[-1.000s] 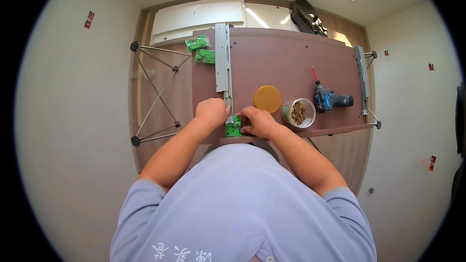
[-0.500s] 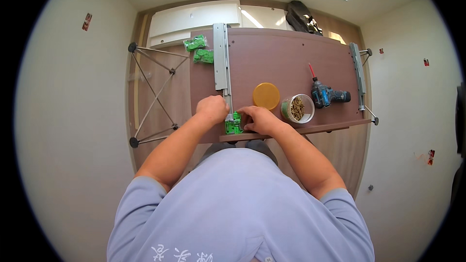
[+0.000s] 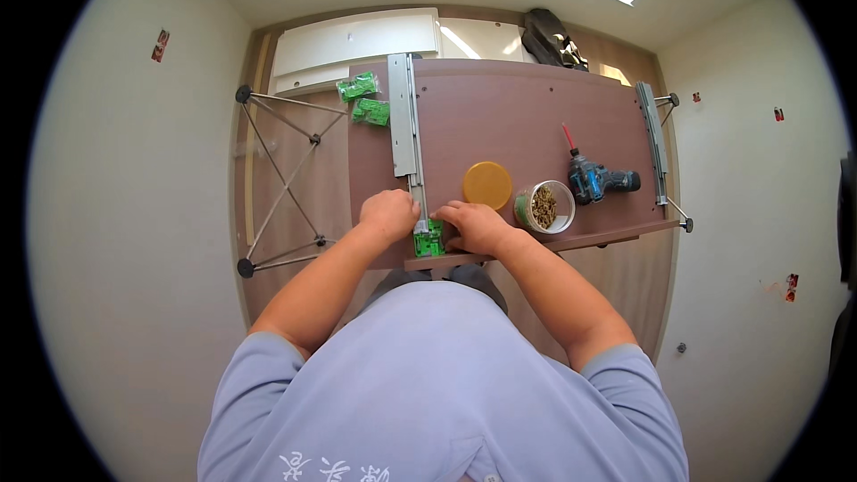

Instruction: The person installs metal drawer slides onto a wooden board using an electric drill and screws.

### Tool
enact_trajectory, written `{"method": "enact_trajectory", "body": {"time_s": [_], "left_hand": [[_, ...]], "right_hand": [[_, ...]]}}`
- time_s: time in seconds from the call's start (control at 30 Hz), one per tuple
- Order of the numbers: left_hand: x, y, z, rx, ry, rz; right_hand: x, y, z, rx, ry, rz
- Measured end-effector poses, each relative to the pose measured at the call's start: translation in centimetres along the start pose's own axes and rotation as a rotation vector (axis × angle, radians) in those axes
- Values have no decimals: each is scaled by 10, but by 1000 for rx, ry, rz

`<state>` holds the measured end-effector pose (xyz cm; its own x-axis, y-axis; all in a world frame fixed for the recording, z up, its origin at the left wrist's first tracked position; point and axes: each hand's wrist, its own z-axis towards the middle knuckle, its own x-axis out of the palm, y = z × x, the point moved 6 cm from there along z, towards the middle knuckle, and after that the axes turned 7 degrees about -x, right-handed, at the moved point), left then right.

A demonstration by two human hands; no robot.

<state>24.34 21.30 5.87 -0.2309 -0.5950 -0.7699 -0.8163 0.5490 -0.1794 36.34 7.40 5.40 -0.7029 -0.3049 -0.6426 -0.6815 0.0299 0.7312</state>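
Left hand (image 3: 390, 214) and right hand (image 3: 477, 228), in the head view, work on either side of the near end of a metal slide rail (image 3: 403, 116); the left is curled up at the rail's left edge, its fingertips hidden, so I cannot tell whether it grips the metal; the right is bent palm down just right of the rail, its fingers at the side of a green fitting (image 3: 428, 241), and whether they pinch it or only touch it I cannot tell; the fitting sits at the rail's near end, between the two hands.

Left of the rail's far end, two clear packets of green parts (image 3: 358, 87) lie close together on the brown tabletop (image 3: 500, 116); right of the rail come a round amber lid (image 3: 487, 184), then an open tub (image 3: 523, 211) of small brassy pieces (image 3: 543, 206), then a blue and black power drill (image 3: 591, 180) on its side, its red bit pointing away from the person; farthest right of the rail is a second rail (image 3: 652, 145); beyond the first rail's far end are white panels (image 3: 353, 39).
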Motion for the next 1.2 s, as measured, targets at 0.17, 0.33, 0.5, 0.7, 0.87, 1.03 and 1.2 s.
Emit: {"method": "enact_trajectory", "body": {"time_s": [0.17, 0.33, 0.5, 0.7, 0.87, 1.03, 1.2], "left_hand": [[-2, -7, -10, -2, 14, 30], [7, -16, -15, -19, 21, 48], [8, -24, -8, 45, 26, 14], [10, 0, -23, -11, -130, -262], [8, 7, -40, -7, -228, -545], [-33, -105, -61, 260, -414, -721], [-52, -294, -66, 665, -275, -176]], "right_hand": [[-2, 4, -7, 10, -13, 2], [0, 5, -19, 42, -17, 14], [-3, 1, -31, 108, -40, 62], [-58, 38, -90, 43, -349, 218], [-154, -23, -211, 119, -984, 85], [-203, -149, -291, 494, -847, -430], [-218, -220, -283, 451, -334, -487]]}}
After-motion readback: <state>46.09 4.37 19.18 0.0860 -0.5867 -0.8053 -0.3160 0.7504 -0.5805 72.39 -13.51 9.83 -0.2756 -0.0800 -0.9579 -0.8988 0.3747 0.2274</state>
